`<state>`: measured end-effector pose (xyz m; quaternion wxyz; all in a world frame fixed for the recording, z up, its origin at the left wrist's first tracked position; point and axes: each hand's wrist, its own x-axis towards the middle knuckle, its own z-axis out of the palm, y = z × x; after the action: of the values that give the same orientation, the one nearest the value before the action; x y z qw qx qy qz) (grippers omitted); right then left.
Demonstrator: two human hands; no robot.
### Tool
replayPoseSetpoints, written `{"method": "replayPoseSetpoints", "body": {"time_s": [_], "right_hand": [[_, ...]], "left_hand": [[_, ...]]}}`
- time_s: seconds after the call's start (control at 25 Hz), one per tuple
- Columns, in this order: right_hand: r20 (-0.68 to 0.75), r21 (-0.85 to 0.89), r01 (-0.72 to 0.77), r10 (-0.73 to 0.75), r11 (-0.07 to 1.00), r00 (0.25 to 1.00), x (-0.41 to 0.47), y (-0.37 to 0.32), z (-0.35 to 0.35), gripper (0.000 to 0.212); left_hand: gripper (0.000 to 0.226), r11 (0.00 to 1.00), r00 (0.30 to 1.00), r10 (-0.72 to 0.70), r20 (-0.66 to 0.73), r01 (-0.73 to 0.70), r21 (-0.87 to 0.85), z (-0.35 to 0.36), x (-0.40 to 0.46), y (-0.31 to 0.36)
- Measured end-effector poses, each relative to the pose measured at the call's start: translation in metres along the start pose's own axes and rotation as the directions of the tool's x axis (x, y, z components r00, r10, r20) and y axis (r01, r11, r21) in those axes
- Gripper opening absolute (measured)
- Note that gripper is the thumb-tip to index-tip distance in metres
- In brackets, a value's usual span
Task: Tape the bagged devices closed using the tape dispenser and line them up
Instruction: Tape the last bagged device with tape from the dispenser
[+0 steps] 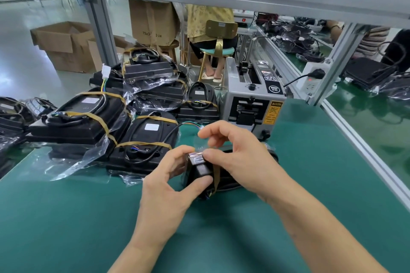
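Centrally, both hands gripped the device [200, 173]: left hand [165, 186] curled round its near end, right hand [235, 157] pinching clear tape [200, 142] on top. Dispenser [253, 99] stood at twelve o'clock; bare mat [66, 217] lay toward six.

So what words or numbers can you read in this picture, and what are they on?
"75x3… cm", middle partly hidden: on the tall cardboard box.
Yellow warning sticker on the tape dispenser: too blurred to read.
Round black label on the dispenser's top: too small.
White labels on the bagged devices: too small.
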<state>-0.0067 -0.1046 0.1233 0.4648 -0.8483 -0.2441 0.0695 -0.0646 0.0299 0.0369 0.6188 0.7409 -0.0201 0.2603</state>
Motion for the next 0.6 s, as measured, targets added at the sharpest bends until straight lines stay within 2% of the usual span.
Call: {"method": "replayPoseSetpoints", "body": {"time_s": [0.28,0.48,0.6], "right_hand": [[-0.007,-0.063,0.01,-0.01,0.998,1.0,-0.0034,0.0009,0.0037,0.025],[0.024,0.003,-0.01,0.01,1.0,1.0,-0.0016,0.0034,0.0031,0.028],[0.018,0.018,0.038,-0.039,0.999,0.999,-0.0022,0.0076,0.0014,0.031]], "left_hand": [[0.048,0.999,1.0,0.014,0.008,-0.015,0.029,-0.0013,-0.002,-0.0007],[0.05,0.999,1.0,-0.027,-0.003,0.028,0.031,-0.0014,-0.002,0.0011],[0.051,0.999,0.999,-0.04,0.003,0.04,0.031,-0.0006,-0.0027,0.0015]]}}
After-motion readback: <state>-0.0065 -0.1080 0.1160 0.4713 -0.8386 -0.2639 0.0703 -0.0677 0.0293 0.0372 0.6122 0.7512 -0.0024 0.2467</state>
